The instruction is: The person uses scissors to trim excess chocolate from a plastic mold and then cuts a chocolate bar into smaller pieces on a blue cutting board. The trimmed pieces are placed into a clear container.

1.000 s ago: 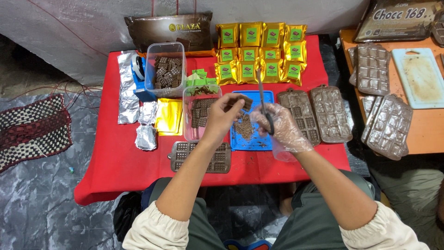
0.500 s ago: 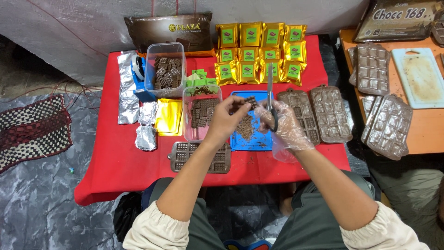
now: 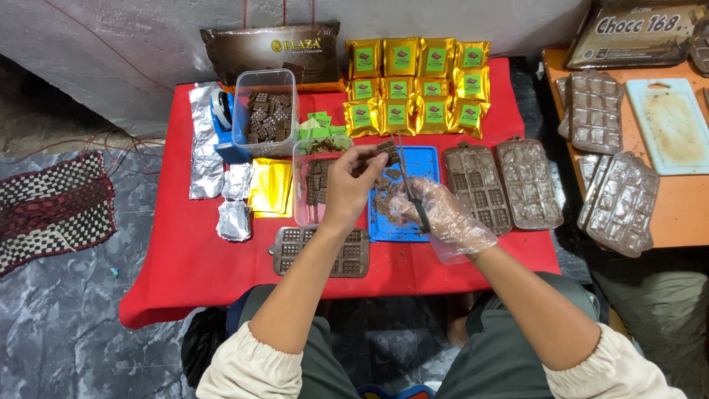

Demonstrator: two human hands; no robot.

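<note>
Two hands worked above the blue tray: the bare left hand pinched a small chocolate piece, while the gloved right hand gripped scissors beside it.

Chocolate piece: small brown rectangular block with a moulded grid face, pinched at its near end between the left hand's fingertips, held above the far edge of the blue tray, roughly level, tilted slightly.

Scissors: thin metal blades, pointing away from the person with tips just beside the chocolate piece; dark handles inside the right hand, which wears a clear plastic glove. Blade gap too small to tell.

Blue tray: flat, rectangular, on the red table, scattered with brown chocolate crumbs and trimmings.
</note>
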